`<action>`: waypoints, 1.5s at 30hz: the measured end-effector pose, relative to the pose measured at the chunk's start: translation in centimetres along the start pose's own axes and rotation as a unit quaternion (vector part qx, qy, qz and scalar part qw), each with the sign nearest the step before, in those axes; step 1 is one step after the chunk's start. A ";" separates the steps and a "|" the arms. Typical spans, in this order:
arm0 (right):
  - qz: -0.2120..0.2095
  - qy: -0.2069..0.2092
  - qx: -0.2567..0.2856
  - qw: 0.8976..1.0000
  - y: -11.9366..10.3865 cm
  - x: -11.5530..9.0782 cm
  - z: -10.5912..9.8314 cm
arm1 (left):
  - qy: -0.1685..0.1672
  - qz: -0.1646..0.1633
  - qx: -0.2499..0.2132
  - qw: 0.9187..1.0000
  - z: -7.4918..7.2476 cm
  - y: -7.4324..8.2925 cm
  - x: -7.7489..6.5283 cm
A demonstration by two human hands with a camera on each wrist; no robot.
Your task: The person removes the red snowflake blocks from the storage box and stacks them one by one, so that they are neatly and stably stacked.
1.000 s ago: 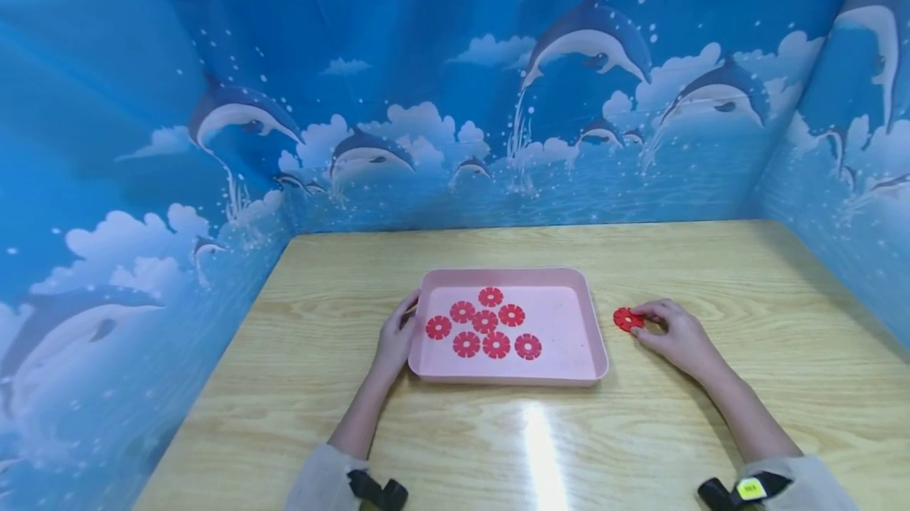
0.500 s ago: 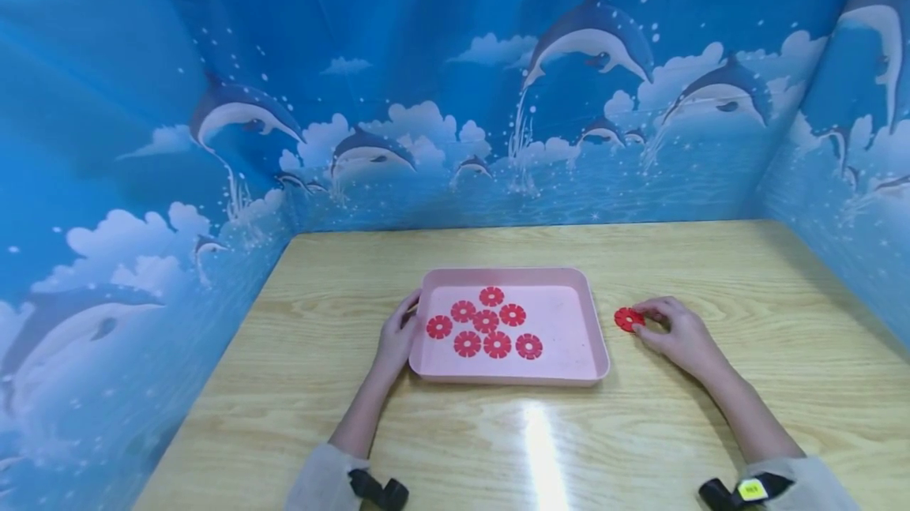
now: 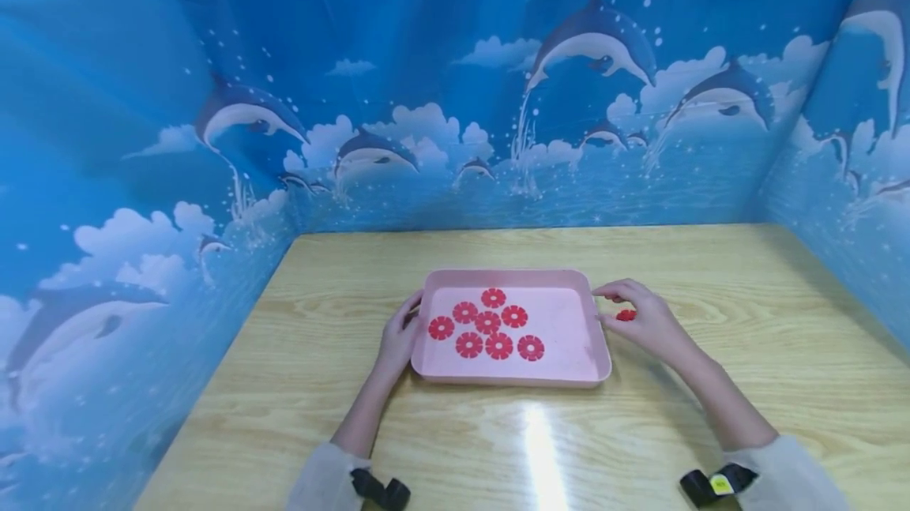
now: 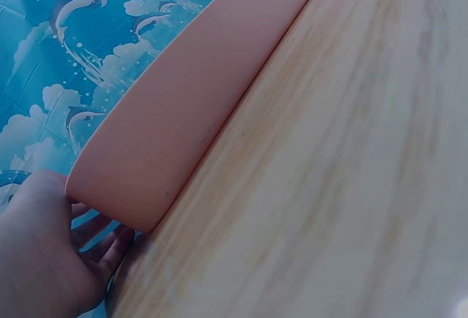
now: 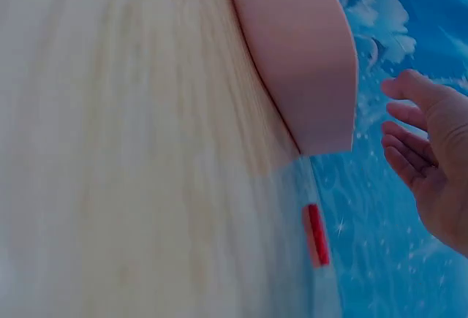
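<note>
A pink tray [image 3: 569, 329] lies on the table with several red notched discs [image 3: 499, 346] flat inside. Against the tray's left outer wall rests my left hand [image 3: 398, 341]; no finger shows inside the rim. In the left wrist view, its fingers [image 4: 113, 252] touch the tray's near corner. My right hand [image 3: 650, 321] is at the tray's right side, thumb and index spread apart near the rim. Between them, in the head view, shows another red disc [image 3: 626, 314], partly hidden. The right wrist view shows that red piece [image 5: 316, 235] edge-on on the table, apart from the hand.
The wooden table [image 3: 341, 274] surrounds the tray. Behind it and along the sides hang blue dolphin-print sheets [image 3: 441, 100]. Each wrist bears a black strapped camera; the right one [image 3: 718, 485] has a yellow label.
My right hand has moved left from the disc, which its thumb and index had pinched, to the tray's right rim. My left hand stays against the tray, and the discs inside have not moved.
</note>
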State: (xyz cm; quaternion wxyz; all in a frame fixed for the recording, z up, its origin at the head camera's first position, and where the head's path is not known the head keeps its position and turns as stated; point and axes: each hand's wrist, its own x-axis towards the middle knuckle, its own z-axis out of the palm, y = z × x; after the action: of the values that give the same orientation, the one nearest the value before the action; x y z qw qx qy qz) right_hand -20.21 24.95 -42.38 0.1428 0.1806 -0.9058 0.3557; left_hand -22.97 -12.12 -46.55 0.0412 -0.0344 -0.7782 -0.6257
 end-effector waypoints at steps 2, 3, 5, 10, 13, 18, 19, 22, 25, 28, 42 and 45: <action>-0.009 -0.012 0.012 1.000 -0.6 0.8 0.7 | 0.000 -0.004 -0.003 1.000 0.0 -0.1 0.0; -0.013 -0.019 0.018 1.000 -0.9 1.1 1.0 | -0.001 -0.007 -0.005 1.000 0.0 -0.1 0.0; -0.019 -0.034 0.031 0.999 -1.5 1.8 1.8 | 0.000 -0.003 -0.009 1.000 0.0 -0.2 0.0; -0.023 -0.070 0.035 0.997 -3.0 3.4 3.6 | 0.012 0.023 -0.001 1.000 0.1 -0.4 0.0; -0.026 -0.092 0.038 0.995 -3.6 4.1 4.5 | 0.014 0.026 0.004 1.000 0.1 -0.4 0.1; -0.025 -0.135 0.057 0.989 -4.1 5.0 5.9 | 0.007 0.006 0.001 1.000 0.1 -0.4 0.3; -0.023 -0.140 0.059 0.988 -4.1 5.1 6.2 | 0.005 0.004 -0.003 1.000 0.1 -0.4 0.3; -0.014 -0.151 0.054 0.987 -4.2 5.4 6.9 | 0.000 0.003 -0.004 1.000 0.0 0.7 -0.1; -0.010 -0.153 0.044 0.987 -4.0 5.6 7.6 | -0.005 0.004 -0.009 1.000 -0.1 1.7 -0.5; -0.007 -0.151 0.031 0.988 -3.7 5.7 8.1 | -0.005 -0.002 -0.013 1.000 -0.1 1.2 -0.3; 0.009 -0.158 0.009 0.987 -3.0 5.5 8.8 | -0.001 -0.005 -0.009 1.000 0.0 0.0 0.2; 0.006 -0.159 -0.001 0.987 -3.0 5.5 8.8 | -0.007 -0.008 -0.017 1.000 0.0 0.3 0.2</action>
State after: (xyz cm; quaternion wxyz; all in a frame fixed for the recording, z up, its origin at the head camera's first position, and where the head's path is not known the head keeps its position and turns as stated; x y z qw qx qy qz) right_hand -24.92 15.52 -44.67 -0.0051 0.2293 -0.9185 0.3221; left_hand -23.12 -12.11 -46.27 0.0306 -0.0334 -0.7678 -0.6391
